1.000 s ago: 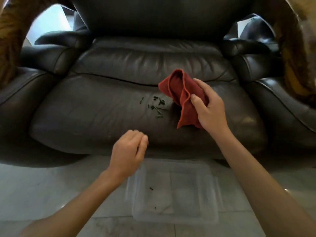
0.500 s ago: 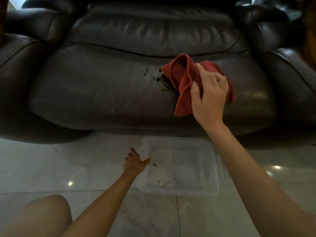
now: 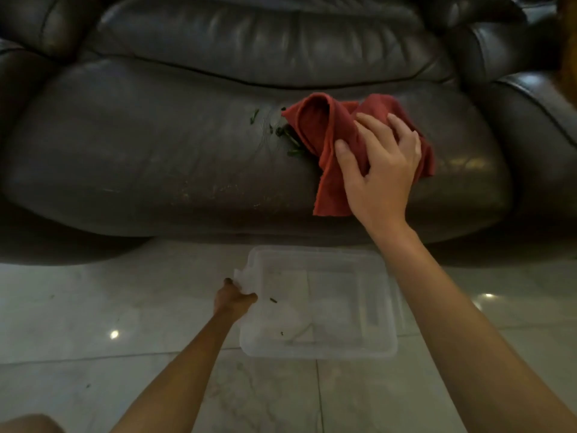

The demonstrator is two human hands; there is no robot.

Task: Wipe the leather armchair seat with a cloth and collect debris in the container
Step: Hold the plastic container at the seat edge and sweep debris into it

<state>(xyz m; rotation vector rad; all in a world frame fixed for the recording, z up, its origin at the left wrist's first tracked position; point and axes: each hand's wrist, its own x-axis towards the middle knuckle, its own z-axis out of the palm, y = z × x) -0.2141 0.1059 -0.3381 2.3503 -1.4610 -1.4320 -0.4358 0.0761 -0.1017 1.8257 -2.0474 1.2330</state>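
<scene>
A dark brown leather armchair seat [image 3: 156, 164] fills the upper half of the view. A crumpled red cloth [image 3: 321, 132] lies on its right half, and my right hand [image 3: 381, 173] presses flat on it with fingers spread. Small green debris bits [image 3: 288, 139] lie on the seat against the cloth's left edge, with one more piece [image 3: 254, 115] further left. On the floor below the seat's front stands a clear plastic container [image 3: 318, 351] with a few dark specks inside. My left hand [image 3: 234, 296] grips its left rim.
Padded armrests rise at the left [image 3: 34, 29] and right [image 3: 530, 98] of the seat. The floor [image 3: 93, 307] is pale glossy tile with light reflections. My knee [image 3: 25, 425] shows at the bottom left corner.
My left hand dropped from in front of the seat to the container's left rim and took hold of it. My right hand flattened onto the cloth, which now touches the debris.
</scene>
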